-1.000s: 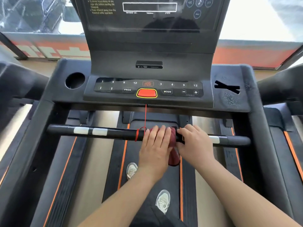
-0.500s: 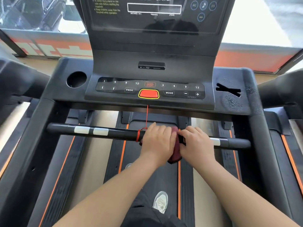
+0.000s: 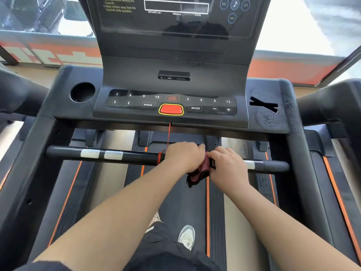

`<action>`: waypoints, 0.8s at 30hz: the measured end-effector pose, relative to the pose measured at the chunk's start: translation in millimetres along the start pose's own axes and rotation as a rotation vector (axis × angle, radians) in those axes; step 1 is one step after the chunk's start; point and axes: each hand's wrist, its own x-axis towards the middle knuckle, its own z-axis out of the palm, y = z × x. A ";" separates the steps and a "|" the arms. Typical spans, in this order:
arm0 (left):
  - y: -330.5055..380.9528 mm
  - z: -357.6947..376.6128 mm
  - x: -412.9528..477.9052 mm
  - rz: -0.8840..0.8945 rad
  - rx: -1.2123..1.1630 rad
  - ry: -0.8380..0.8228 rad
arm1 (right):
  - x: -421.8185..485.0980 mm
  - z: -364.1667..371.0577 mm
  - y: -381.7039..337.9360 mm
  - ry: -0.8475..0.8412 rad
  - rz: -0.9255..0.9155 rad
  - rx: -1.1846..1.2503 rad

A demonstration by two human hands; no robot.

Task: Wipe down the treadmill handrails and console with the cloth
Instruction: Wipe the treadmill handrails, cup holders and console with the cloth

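Now gripping the middle of the front handrail (image 3: 125,156) with the left hand (image 3: 183,156), curled over the dark red cloth (image 3: 197,176); pinching the hanging cloth end with the right hand (image 3: 227,166), just beside.

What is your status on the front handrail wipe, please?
Left hand grips cloth round handrail bar. Right hand holds cloth beside it. Red safety cord looped on bar, just left.
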 end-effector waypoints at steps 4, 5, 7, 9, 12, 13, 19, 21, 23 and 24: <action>-9.8 56.1 -55.1 0.133 -0.010 0.371 | 2.0 -4.0 3.7 -0.101 0.018 0.027; -13.4 66.5 -61.4 0.157 -0.011 0.427 | 2.2 -7.2 5.8 -0.139 0.007 0.035; -14.1 72.3 -62.3 0.144 -0.007 0.433 | 2.6 -14.7 12.0 -0.222 -0.014 0.088; -2.9 56.5 -53.6 0.040 0.046 0.349 | 3.6 -21.3 18.2 -0.291 0.010 0.170; 12.6 14.0 -32.5 -0.061 0.059 0.191 | 7.6 -27.0 21.0 -0.315 0.115 0.255; 14.3 5.5 -23.7 -0.076 0.015 0.142 | 9.2 -29.0 20.3 -0.329 0.165 0.285; 5.8 27.0 -32.2 0.018 -0.122 0.320 | 12.2 -33.8 16.2 -0.366 0.245 0.350; -1.6 43.8 -64.7 0.112 -0.214 0.450 | 10.4 -35.4 8.8 -0.351 0.212 0.243; -12.6 32.5 -86.5 0.026 -0.380 0.500 | 11.2 -36.1 -1.9 -0.314 0.188 0.128; -19.5 19.2 -92.0 -0.049 -0.435 0.524 | 11.4 -35.0 -7.3 -0.298 0.172 0.065</action>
